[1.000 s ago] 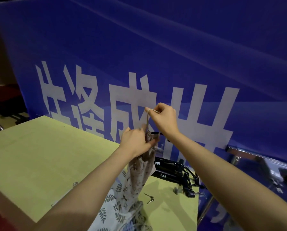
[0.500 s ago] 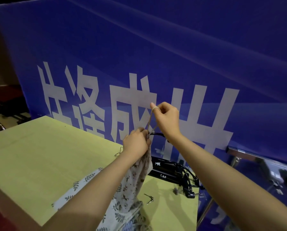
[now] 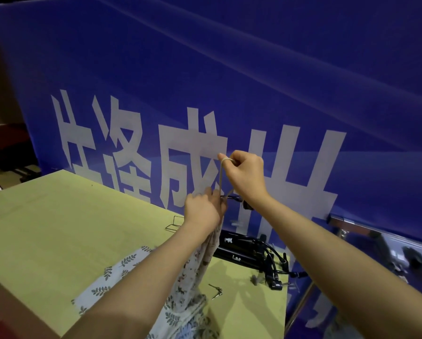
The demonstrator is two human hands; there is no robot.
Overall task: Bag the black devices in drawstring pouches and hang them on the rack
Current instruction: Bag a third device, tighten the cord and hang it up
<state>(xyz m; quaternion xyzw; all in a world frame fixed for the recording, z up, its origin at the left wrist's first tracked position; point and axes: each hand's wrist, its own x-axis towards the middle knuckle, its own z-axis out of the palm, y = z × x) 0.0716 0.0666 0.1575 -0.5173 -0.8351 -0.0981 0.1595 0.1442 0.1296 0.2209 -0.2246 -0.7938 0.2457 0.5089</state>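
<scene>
My left hand (image 3: 203, 211) grips the gathered neck of a floral drawstring pouch (image 3: 200, 263) held upright above the table. My right hand (image 3: 245, 176) is raised above it and pinches the pale drawstring (image 3: 221, 178), pulled taut in a loop over my forefinger. A black cable (image 3: 236, 198) sticks out of the pouch mouth between my hands. Two black devices (image 3: 239, 250) with cables lie on the table behind the pouch. A leaf-print pouch (image 3: 112, 277) lies flat under my left forearm.
The yellow-green table (image 3: 58, 228) has small metal clips (image 3: 216, 289) near its right edge and a wire hook (image 3: 174, 223) behind my left wrist. A blue banner (image 3: 254, 81) with white characters stands right behind. A metal rail (image 3: 376, 231) runs at the right.
My right hand has pulled the drawstring a little higher and farther from my left hand, and the pouch neck has drawn tighter. The leaf-print pouch has come into view on the table.
</scene>
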